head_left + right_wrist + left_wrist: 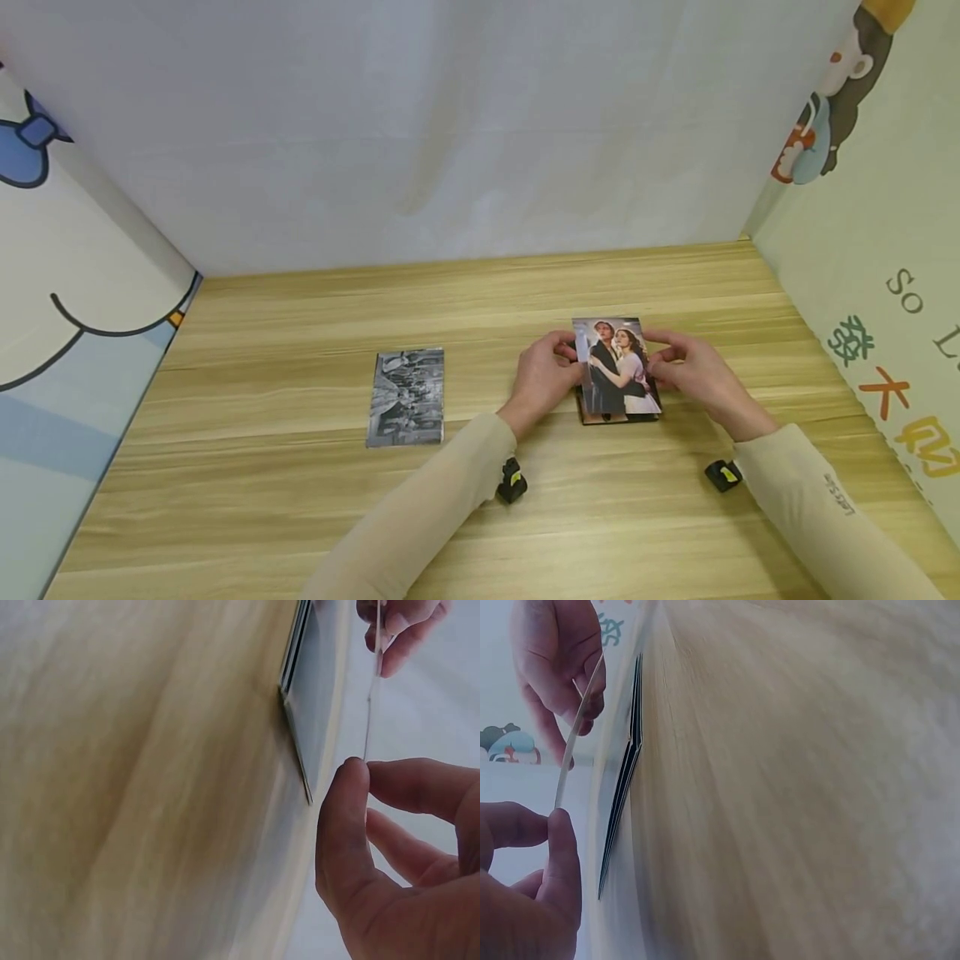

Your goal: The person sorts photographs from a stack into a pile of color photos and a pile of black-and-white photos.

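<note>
A glossy photo card (618, 367) showing a couple is held up between both hands. My left hand (546, 375) pinches its left edge between thumb and finger, and my right hand (693, 375) pinches the right edge. In the left wrist view the card (579, 724) appears edge-on, raised off the wood. Just beneath it lies a small stack of cards (622, 780), whose dark lower edge peeks out in the head view. The right wrist view has the stack (300, 697) beside the raised card (369, 720).
A black-and-white photo card (407, 398) lies to the left on the wooden table (262, 400). A pale wall (450, 133) stands at the back, with printed panels on both sides. Small black devices (512, 482) sit at the wrists.
</note>
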A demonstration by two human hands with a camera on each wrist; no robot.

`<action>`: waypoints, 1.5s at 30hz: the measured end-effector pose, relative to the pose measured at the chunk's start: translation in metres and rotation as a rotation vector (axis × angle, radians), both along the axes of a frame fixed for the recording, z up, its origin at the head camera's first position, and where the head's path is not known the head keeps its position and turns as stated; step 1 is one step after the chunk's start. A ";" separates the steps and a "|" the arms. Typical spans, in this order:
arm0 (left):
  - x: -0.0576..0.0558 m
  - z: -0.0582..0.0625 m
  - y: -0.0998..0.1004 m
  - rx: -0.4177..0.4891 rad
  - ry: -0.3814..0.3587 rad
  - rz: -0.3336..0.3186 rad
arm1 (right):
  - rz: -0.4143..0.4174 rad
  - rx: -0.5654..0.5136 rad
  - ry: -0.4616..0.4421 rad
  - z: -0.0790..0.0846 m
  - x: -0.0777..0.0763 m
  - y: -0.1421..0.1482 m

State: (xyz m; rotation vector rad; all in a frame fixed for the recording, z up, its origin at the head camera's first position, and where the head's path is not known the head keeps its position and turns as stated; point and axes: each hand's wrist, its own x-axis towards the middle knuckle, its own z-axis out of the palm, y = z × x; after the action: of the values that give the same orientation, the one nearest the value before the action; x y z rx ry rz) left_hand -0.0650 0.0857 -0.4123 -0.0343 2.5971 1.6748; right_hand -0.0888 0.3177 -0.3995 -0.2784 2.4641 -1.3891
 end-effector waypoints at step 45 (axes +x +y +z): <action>-0.002 -0.002 -0.007 -0.218 -0.058 -0.088 | 0.080 0.124 0.006 -0.004 -0.004 -0.008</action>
State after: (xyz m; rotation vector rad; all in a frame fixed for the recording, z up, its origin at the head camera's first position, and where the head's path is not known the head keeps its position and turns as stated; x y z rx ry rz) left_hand -0.0671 0.0790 -0.4144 0.0225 2.6819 1.3365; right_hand -0.0926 0.3094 -0.4037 -0.3488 2.5024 -1.1992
